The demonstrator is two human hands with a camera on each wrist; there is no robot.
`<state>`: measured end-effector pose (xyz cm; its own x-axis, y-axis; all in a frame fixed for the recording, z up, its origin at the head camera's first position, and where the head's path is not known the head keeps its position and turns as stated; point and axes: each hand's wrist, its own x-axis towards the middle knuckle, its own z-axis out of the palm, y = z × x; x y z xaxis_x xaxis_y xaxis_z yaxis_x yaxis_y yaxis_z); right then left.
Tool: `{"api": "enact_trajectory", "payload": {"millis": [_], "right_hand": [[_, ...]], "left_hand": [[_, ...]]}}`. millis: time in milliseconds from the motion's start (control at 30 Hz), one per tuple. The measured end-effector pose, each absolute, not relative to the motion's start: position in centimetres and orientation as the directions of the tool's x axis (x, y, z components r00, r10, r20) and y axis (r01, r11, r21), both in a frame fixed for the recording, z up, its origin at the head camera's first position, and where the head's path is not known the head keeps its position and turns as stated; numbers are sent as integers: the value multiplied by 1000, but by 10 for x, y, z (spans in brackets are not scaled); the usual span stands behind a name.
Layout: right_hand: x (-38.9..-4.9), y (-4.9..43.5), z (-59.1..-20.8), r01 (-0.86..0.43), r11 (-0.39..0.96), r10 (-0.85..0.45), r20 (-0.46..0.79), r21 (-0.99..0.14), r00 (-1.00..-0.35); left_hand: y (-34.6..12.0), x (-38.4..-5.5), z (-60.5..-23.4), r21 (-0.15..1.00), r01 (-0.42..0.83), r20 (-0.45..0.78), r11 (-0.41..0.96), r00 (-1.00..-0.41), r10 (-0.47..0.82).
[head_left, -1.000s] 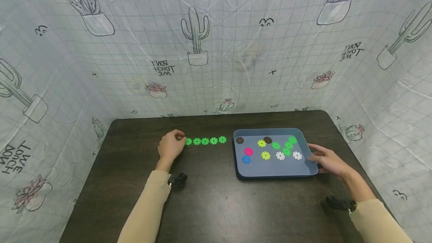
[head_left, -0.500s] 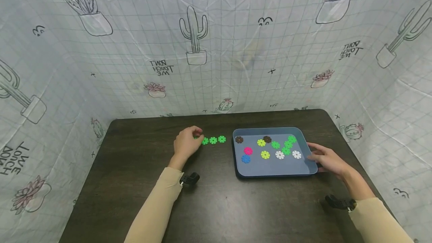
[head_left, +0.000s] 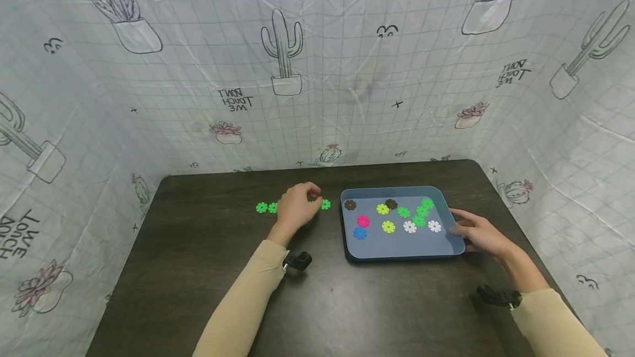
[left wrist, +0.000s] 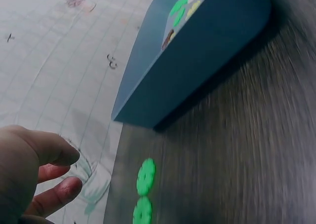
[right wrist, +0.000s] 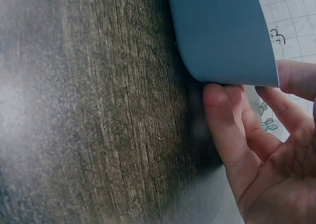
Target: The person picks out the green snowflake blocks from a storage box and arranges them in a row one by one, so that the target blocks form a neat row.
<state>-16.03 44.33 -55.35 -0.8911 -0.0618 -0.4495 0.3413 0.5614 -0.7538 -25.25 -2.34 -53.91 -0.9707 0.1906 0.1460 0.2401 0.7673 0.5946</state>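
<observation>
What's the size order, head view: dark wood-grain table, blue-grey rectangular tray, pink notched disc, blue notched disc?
1. Dark wood-grain table
2. Blue-grey rectangular tray
3. Pink notched disc, blue notched disc: too alike to rank

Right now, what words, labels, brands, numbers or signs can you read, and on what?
"DON'T TOUCH ME": curtain, middle, letters flipped.
"DON'T TOUCH ME": curtain, picture's right, flipped.
"DON'T TOUCH ME": curtain, picture's left, flipped and tilted.
Left wrist view: curtain print at top, too blurred to read.
None readable on the tray, discs or wristbands.
</observation>
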Motion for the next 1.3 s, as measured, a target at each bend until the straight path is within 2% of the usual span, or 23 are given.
{"api": "enact_trajectory", "payload": {"millis": [600, 1300], "right_hand": [[-159, 445, -553, 341, 538, -69, -443, -771, -894], [-159, 444, -557, 321, 540, -68, -421, -778, -905]], "left_hand": [[42, -244, -531, 555, 342, 143, 758, -937, 318], [117, -235, -523, 486, 493, 132, 721, -858, 497]]}}
